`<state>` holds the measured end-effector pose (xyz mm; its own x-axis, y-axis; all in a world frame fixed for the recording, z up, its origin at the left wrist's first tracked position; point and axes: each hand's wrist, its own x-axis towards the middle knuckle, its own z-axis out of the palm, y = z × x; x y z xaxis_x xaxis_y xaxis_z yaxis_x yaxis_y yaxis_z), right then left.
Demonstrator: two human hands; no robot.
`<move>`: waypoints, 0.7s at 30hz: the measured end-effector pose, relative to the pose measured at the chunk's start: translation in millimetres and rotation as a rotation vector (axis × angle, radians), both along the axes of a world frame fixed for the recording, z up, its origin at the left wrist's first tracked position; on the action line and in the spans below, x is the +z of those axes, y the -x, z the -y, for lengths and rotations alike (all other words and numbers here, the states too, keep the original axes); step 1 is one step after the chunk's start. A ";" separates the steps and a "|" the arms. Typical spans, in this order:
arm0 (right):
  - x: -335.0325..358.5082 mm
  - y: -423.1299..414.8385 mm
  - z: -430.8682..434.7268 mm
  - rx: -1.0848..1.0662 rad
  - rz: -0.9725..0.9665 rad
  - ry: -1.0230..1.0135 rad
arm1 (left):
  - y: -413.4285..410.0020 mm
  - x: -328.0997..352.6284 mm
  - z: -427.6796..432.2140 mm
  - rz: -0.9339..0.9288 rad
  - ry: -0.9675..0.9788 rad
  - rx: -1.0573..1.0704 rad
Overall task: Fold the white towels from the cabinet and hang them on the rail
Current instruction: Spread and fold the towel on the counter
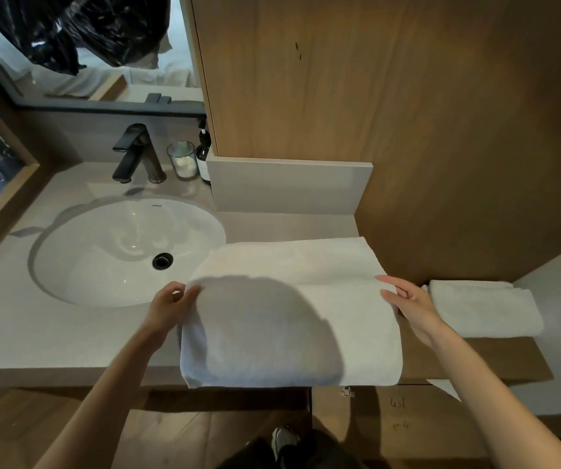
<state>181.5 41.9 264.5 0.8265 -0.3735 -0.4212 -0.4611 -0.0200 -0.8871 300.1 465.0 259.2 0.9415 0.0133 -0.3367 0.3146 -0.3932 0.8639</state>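
Observation:
A large white towel lies spread on the vanity counter right of the sink, its near layer folded over and its front edge hanging past the counter's lip. My left hand pinches the towel's left edge where the fold lifts. My right hand holds the right edge of the fold between thumb and fingers. A second white towel, folded, rests on the wooden ledge to the right. No rail is in view.
An oval white sink with a black drain sits left of the towel. Behind it stand a dark tap, a glass and a dark pump bottle. A wooden cabinet wall rises behind. A mirror hangs above.

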 end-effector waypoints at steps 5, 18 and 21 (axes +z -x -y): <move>7.6 2.3 2.9 -0.089 0.063 -0.055 | -1.8 19.7 -1.8 0.036 0.131 0.006; 30.3 -6.1 12.7 -0.077 -0.023 -0.283 | -20.6 44.8 -13.2 0.259 -0.175 -0.241; 35.5 -5.9 14.6 -0.104 0.008 -0.304 | -22.6 51.8 -15.0 0.204 -0.078 -0.303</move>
